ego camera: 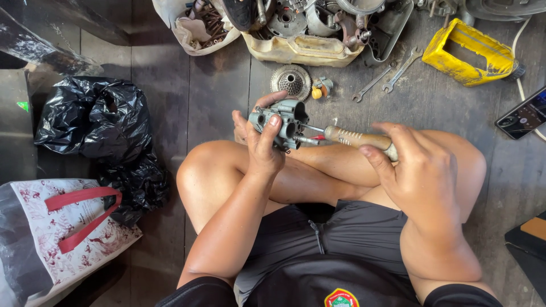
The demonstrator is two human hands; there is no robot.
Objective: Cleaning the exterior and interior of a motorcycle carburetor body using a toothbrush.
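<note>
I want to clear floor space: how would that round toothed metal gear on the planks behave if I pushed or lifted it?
The round toothed metal gear lies flat, so it would probably slide rather than roll. Being solid metal, it is likely stiff and heavy for its size. Its toothed rim should give grip.

— What's that part (282, 123) made of?
— Dull grey cast metal, rough and grimy. The screwdriver (355, 138) has a worn wooden handle and a bright steel shaft.
— And the floor (199, 91)?
— Weathered matt wooden planks. The black bag (96, 122) is glossy, crinkled plastic.
</note>
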